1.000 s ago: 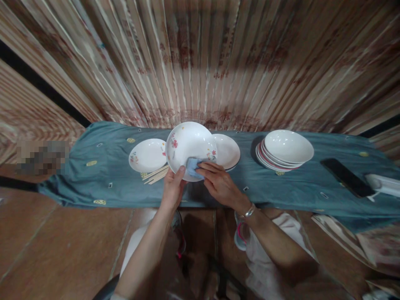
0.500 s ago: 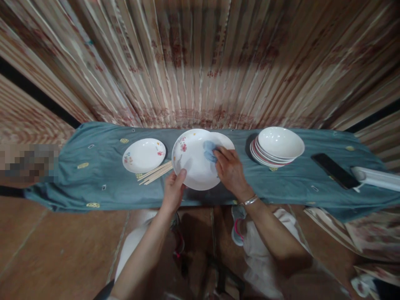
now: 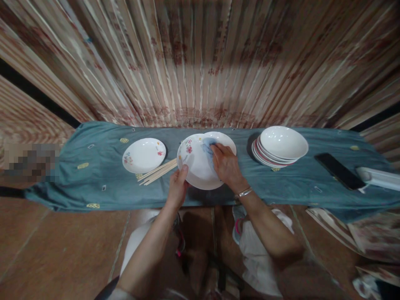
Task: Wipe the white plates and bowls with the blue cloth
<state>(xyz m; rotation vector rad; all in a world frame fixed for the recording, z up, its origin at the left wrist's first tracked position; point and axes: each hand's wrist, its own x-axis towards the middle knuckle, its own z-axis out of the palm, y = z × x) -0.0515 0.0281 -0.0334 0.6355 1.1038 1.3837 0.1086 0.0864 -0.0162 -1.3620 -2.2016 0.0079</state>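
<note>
My left hand grips the near left rim of a white floral plate, thumb on top and fingers underneath. A light blue cloth is bunched under the fingers of my right hand, which presses it on the plate's face. The held plate is tilted a little. Behind it, another white plate shows partly. Several wooden chopsticks lie just left of my left hand, their right ends meeting the held plate's edge in view. Farther left sits an oval-looking white floral plate.
On the right stands a stack of white bowls, some red-rimmed. Beyond it lie a black phone and a white bar-shaped object. A green patterned cloth covers the narrow table. A pleated curtain hangs close behind.
The held plate and my left hand have shifted slightly right. My right hand has slid the cloth a little toward the plate's far side.
</note>
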